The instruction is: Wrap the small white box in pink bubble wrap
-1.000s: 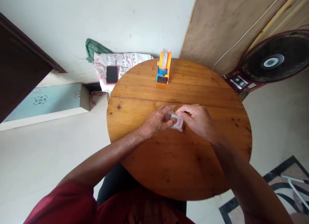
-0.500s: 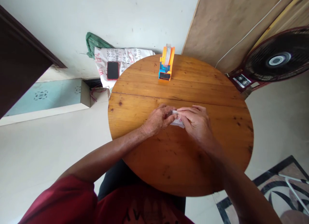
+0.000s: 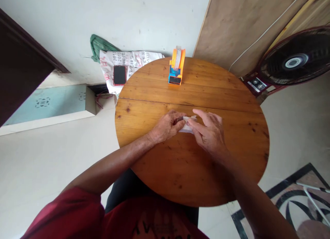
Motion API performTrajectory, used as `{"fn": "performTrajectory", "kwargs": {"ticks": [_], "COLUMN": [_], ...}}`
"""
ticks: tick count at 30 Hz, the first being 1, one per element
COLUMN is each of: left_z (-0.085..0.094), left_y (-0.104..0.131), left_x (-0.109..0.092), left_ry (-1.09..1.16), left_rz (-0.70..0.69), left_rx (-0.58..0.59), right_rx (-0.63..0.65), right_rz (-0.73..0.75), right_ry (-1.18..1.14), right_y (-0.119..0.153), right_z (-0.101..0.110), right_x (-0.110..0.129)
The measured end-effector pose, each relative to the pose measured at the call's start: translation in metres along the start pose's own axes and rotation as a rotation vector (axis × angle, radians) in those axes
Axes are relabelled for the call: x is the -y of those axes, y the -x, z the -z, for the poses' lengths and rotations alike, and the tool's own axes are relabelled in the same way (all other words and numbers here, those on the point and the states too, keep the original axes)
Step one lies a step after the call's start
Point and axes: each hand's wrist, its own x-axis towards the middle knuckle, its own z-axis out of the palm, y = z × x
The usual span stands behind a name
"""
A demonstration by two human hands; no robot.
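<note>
A small whitish, partly see-through packet (image 3: 187, 129) lies between my hands over the middle of the round wooden table (image 3: 144, 111). My left hand (image 3: 168, 125) grips its left side, thumb in front and fingers behind. The thumb of my right hand (image 3: 208, 130) presses on the packet's right part, while its index finger is lifted and spread away from the thumb. Fingers cover parts of the packet, so its contents cannot be made out.
An orange and blue tape dispenser (image 3: 176, 67) stands at the table's back edge. Behind the left edge, a phone (image 3: 119, 75) lies on a printed white sack (image 3: 107, 62) beside a green bag (image 3: 100, 46). A fan (image 3: 294, 62) is at the right.
My right index finger has lifted off the packet and opened away from the thumb. More of the packet's top shows. My left hand has barely moved.
</note>
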Motion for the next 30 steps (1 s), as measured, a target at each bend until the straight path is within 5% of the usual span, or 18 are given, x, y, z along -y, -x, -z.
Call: {"fn": "performTrajectory", "kwargs": {"ticks": [5,9,15,30], "left_z": [-0.001,0.000,-0.001,-0.002], "left_y": [0.000,0.000,0.000,0.000], "left_x": [0.001,0.001,0.003,0.009], "left_ry": [-0.001,0.007,0.029,0.205], "left_rz": [0.000,-0.011,-0.021,0.026], "left_rx": [-0.005,-0.016,-0.027,-0.027], "right_rx": [-0.082,-0.172,0.161,0.036], "right_rz": [0.071,-0.134,-0.370,-0.219], "right_ry": [-0.075,-0.361,-0.719,-0.426], "right_y": [0.011,0.015,0.013,0.017], "right_z": [0.001,0.004,-0.011,-0.016], "right_x": [-0.003,-0.010,-0.023,-0.017]}}
